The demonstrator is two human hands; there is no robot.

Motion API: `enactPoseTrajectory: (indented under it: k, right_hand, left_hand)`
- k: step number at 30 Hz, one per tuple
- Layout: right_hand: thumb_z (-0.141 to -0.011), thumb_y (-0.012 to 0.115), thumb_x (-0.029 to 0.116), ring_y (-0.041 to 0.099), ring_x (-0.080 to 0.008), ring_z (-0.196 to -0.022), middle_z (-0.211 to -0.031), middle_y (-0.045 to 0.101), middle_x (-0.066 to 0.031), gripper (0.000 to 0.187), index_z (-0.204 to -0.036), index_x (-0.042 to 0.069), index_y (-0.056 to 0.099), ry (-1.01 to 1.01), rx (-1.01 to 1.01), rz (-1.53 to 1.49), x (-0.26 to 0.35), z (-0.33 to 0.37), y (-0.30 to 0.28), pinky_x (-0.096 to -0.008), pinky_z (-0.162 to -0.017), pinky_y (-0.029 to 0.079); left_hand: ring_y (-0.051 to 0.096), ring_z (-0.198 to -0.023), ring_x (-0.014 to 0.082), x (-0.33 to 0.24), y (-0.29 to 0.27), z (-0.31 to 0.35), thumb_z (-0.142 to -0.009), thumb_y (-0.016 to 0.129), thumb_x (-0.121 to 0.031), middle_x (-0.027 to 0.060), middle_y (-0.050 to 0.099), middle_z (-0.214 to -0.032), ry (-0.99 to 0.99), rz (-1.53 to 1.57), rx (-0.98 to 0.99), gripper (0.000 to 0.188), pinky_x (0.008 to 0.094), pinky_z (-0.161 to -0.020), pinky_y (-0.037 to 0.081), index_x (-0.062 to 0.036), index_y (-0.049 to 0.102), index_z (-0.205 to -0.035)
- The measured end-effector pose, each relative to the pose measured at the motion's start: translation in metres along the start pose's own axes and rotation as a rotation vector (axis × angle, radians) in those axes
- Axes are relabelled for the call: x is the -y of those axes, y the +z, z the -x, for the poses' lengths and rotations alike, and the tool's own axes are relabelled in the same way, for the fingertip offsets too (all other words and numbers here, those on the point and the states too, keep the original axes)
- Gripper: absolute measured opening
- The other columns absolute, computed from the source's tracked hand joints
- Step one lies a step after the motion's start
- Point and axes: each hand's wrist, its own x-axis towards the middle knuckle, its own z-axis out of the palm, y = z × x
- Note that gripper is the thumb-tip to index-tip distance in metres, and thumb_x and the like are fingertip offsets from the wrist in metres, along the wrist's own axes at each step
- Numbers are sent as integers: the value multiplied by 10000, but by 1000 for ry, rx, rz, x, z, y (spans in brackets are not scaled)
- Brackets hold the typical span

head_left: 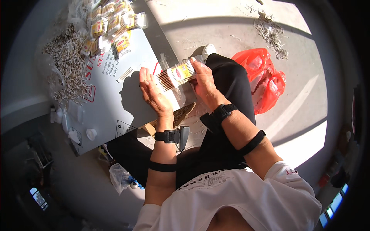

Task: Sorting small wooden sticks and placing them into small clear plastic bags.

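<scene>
A clear pack of cotton swabs (179, 73) with a yellow and red label is gripped at its far right end by my right hand (205, 81), thumb on top. Brown-looking swab ends show at the pack's left end. My left hand (157, 95) is held flat beside that end, fingers stretched out, its palm facing the swabs. Whether the palm touches them I cannot tell. Both hands are over the near right edge of a pale printed board (106, 109). A few loose swabs (124, 74) lie on the board left of my left hand.
Several filled swab packs (113, 25) are piled at the board's far end, beside a large heap of loose swabs (69, 63). White plastic pieces (91, 134) sit at the near left corner. A red plastic bag (266, 90) and scattered scraps (269, 34) lie on the floor to the right.
</scene>
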Motion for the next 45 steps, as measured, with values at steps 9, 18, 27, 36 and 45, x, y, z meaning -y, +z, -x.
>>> enactPoseTrajectory:
  k: [9,18,27,36,45]
  right_hand:
    - [-919,667,300,643,-158,-725,-825,667,-38,236,-901,67,635,-70,-26,61,-4,-2,-1,-319,-685,527]
    - [-916,674,299,635,-144,-729,-828,665,-27,227,-897,75,638,-63,-14,30,-5,-1,-1,-308,-682,521]
    - [-888,707,307,577,-101,-689,-786,637,11,236,-838,85,646,-13,-73,44,0,6,7,-286,-641,469]
    - [-924,638,358,663,-186,-853,-964,693,-74,363,-1064,24,665,-23,6,76,0,6,3,-332,-782,516]
    - [-928,631,354,665,-186,-863,-991,694,-86,380,-1086,9,663,-20,-8,96,-2,4,1,-320,-794,522]
  left_hand:
    - [293,-1411,324,4,11,1,-1014,398,-435,235,345,-1477,-5,59,-10,648,454,-1192,156,54,307,-1429]
    - [327,-1393,322,3,23,5,-1023,365,-454,229,337,-1478,-17,55,14,656,447,-1174,212,54,298,-1433]
    - [302,-1408,316,4,28,6,-1011,380,-492,233,320,-1485,-77,97,-7,691,447,-1179,190,49,294,-1432]
    - [260,-1429,307,4,34,8,-1011,383,-488,216,291,-1512,-101,146,-30,695,432,-1182,167,37,266,-1451]
    - [296,-1412,305,7,39,10,-1004,408,-459,192,342,-1495,-123,183,-86,657,416,-1175,203,23,308,-1439]
